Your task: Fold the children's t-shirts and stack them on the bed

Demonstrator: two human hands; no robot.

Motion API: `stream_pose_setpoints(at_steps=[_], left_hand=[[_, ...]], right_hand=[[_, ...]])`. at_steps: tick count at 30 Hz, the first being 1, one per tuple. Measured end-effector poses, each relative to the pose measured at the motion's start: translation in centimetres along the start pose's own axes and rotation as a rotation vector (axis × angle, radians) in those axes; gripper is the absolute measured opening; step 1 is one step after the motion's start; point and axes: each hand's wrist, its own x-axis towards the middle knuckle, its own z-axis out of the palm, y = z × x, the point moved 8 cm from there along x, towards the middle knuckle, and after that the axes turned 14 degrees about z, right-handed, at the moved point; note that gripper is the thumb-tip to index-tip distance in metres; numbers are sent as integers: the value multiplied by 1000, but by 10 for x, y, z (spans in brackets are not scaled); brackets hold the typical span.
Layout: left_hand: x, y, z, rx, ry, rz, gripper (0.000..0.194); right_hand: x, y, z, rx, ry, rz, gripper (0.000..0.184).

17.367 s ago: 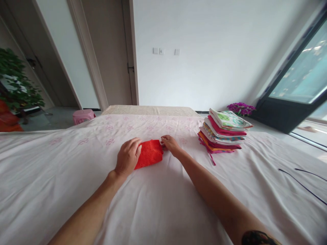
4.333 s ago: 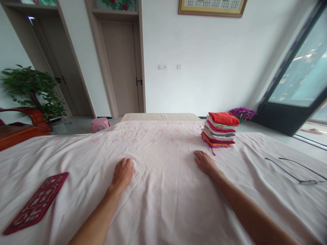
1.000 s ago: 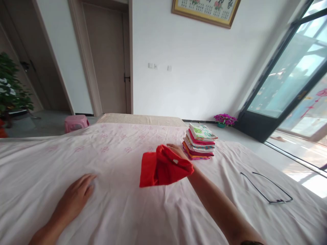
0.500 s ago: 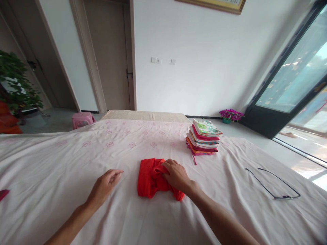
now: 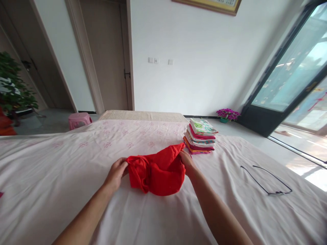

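Note:
A bright red cloth (image 5: 163, 173), perhaps a garment, is stretched between my two hands just above the bed sheet. Its left part is bunched and twisted, while the right part bulges out in a loose fold. My left hand (image 5: 117, 173) pinches its upper left corner between thumb and fingers. At the other end my right hand (image 5: 187, 162) grips the right edge, its fingertips partly hidden behind and inside the fabric. What exact kind of item the cloth is, I cannot tell.
A stack of folded cloths (image 5: 200, 136) stands beyond my right hand. Eyeglasses (image 5: 277, 192) lie on the pale sheet (image 5: 76, 170) at right. A pink stool (image 5: 79, 119) and a pot of purple flowers (image 5: 228, 115) stand on the floor past the bed.
My left hand has moved right and taken hold of the red cloth's left corner. My right hand has shifted to its right edge, and the cloth is lifted and spread wider.

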Motion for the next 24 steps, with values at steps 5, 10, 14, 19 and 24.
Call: stream_pose_setpoints(at_steps=[5,10,14,19,24], left_hand=[[3,-17,-60,-36,354,-24,37],[-1,24,-52,556,252,442,39],[-6,41,8,916,-226,765,43],[6,23,33,1078,-504,623,36],[24,27,23,947,-434,453,10]], right_hand=[[7,38,-21,-270,151,-46,45],[-10,30,-3,-757,270,-305,70],[-18,21,13,-991,222,-369,61],[-12,24,9,-992,231,-357,43],[2,35,-8,-826,257,-269,19]])
